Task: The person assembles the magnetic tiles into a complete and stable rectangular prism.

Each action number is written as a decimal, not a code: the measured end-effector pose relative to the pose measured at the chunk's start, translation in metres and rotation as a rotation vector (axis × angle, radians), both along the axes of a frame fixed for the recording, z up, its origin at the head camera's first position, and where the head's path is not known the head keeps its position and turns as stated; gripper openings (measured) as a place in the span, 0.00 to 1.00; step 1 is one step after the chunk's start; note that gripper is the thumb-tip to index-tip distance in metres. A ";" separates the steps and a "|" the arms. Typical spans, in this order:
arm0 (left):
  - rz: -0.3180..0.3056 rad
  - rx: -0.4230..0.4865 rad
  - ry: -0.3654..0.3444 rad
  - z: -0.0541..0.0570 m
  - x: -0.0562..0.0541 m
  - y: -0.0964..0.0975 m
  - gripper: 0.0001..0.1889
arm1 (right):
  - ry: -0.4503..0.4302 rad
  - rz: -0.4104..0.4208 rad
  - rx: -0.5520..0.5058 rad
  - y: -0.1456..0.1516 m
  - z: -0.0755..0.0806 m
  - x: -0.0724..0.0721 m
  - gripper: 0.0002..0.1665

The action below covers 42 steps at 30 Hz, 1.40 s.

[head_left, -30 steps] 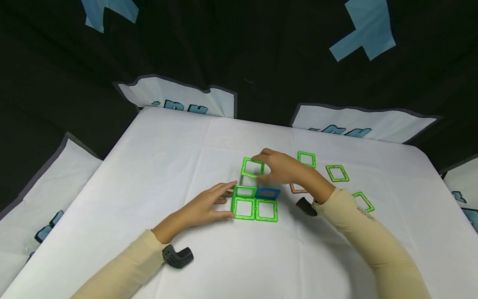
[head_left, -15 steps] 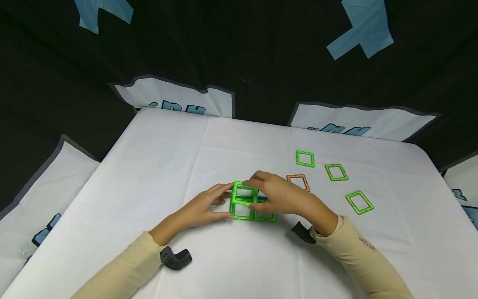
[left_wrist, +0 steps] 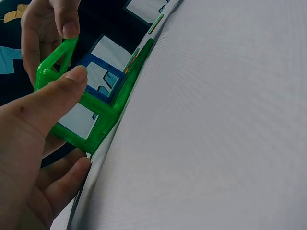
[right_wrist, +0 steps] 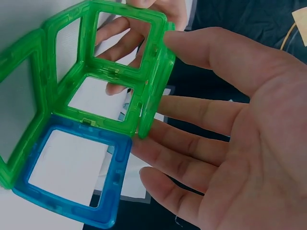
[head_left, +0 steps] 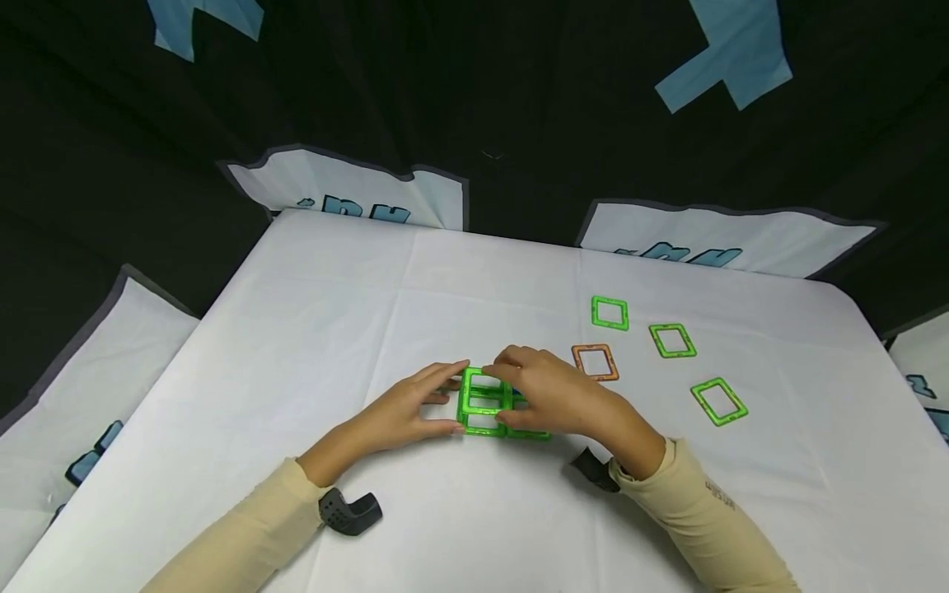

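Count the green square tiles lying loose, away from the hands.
3: the farthest tile, beyond the orange tile; the middle tile, farther right; the nearest tile, rightmost of all. Others could be hidden beneath the right sleeve.

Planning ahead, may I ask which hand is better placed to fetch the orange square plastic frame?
Probably the right hand, after releasing its green square plastic frame: it is nearer the orange frame than the left hand.

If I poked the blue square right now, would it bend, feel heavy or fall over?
It probably won't bend: the blue square looks like a stiff frame with straight sides. It's likely light, since its middle looks open. It might tip and tug the green squares, because it stands up with its edges against theirs.
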<state>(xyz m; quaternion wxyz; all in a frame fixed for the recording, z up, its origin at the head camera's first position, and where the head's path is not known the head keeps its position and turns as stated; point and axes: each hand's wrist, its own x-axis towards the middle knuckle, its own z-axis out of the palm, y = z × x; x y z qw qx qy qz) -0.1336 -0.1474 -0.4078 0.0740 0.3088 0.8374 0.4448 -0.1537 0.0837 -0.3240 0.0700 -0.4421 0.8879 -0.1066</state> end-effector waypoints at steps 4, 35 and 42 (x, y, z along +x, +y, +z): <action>-0.002 -0.004 -0.011 0.001 -0.001 0.001 0.41 | 0.014 -0.008 -0.006 0.001 -0.002 0.000 0.31; 0.051 -0.006 -0.045 -0.001 0.001 0.005 0.37 | -0.199 -0.300 -0.089 0.062 -0.002 -0.041 0.41; 0.071 -0.010 -0.027 0.001 0.002 0.005 0.37 | -0.254 -0.456 0.046 0.100 -0.016 -0.057 0.42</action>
